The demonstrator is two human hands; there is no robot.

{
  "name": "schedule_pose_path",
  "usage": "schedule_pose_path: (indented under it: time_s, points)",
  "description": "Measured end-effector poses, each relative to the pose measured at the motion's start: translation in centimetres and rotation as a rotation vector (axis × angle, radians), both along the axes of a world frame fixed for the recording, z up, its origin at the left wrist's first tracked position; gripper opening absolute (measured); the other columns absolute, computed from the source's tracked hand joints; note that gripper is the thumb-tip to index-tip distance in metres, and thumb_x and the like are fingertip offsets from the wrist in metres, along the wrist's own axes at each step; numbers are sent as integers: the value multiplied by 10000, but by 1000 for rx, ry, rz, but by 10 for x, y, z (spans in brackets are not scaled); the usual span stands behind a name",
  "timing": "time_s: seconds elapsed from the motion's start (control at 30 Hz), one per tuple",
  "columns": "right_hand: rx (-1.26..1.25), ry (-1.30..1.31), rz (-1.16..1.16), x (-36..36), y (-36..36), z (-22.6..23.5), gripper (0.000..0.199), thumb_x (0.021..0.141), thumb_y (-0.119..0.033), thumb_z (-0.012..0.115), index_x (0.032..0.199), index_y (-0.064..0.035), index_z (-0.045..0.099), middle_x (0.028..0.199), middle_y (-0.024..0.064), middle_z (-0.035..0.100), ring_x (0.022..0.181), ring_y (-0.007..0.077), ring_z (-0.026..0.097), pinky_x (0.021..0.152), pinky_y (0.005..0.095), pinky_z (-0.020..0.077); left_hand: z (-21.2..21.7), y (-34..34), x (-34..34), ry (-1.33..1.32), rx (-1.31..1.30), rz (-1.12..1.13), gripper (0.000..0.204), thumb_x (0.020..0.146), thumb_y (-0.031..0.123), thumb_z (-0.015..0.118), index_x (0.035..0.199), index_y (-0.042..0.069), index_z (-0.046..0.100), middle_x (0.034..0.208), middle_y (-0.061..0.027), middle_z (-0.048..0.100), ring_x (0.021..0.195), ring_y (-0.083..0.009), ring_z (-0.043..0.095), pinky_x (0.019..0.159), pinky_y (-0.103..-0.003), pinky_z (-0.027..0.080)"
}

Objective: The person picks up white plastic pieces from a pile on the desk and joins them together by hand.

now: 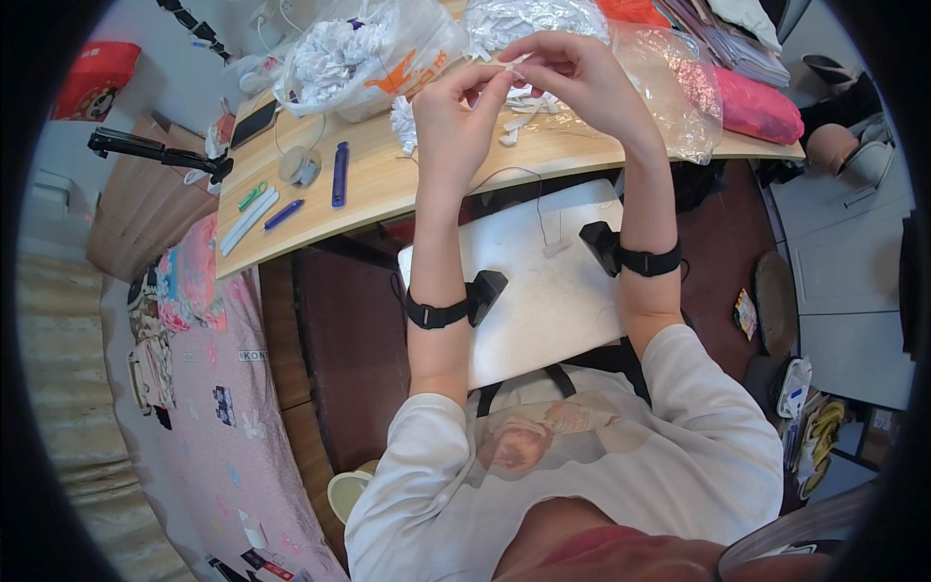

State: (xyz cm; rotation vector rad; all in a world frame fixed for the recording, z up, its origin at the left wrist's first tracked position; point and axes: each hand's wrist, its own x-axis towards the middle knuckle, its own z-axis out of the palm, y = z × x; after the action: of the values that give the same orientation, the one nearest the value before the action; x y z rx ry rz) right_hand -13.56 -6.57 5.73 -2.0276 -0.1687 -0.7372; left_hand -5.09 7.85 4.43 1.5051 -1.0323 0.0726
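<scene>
Over the table's front part, my left hand (460, 118) and my right hand (585, 85) meet with thumbs and forefingers closed in a pinch. Between their fingertips shows a small white piece (516, 72), mostly covered, so its kind is unclear. Beneath the hands lie loose white strips (529, 105) and a crumpled white bunch (403, 123) beside my left wrist. A thin dark cord (514, 169) runs from behind my left wrist over the table edge. It hangs down to a small white tag (556, 249) above the white board (524, 310) between my forearms.
Clear plastic bags of white pieces (339, 58) stand at the back. A blue pen-like tool (340, 175), a tape roll (299, 167), green scissors (253, 196), white sticks (249, 221) and a phone (254, 125) lie left. A pink package (756, 105) sits at the right end.
</scene>
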Motion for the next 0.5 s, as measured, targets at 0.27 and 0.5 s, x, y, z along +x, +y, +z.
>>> schedule_pose_path:
  time_s: [0.27, 0.5]
  points:
    - [111, 34, 158, -5, -7, 3, 182, 895, -140, 588, 1003, 3, 624, 883, 45, 640, 823, 102, 622, 727, 221, 510, -1, 1, 5, 85, 23, -28, 204, 814, 208, 692, 793, 5, 681, 643, -10, 631, 559, -41, 489, 522, -195, 372]
    - [143, -44, 97, -14, -18, 9, 143, 904, -148, 581, 982, -31, 605, 871, 6, 604, 817, 75, 587, 707, 206, 458, 1, 1, 4, 161, -133, -87, 175, 876, 166, 629, 856, -3, 671, 739, 8, 608, 612, -43, 483, 562, -196, 369]
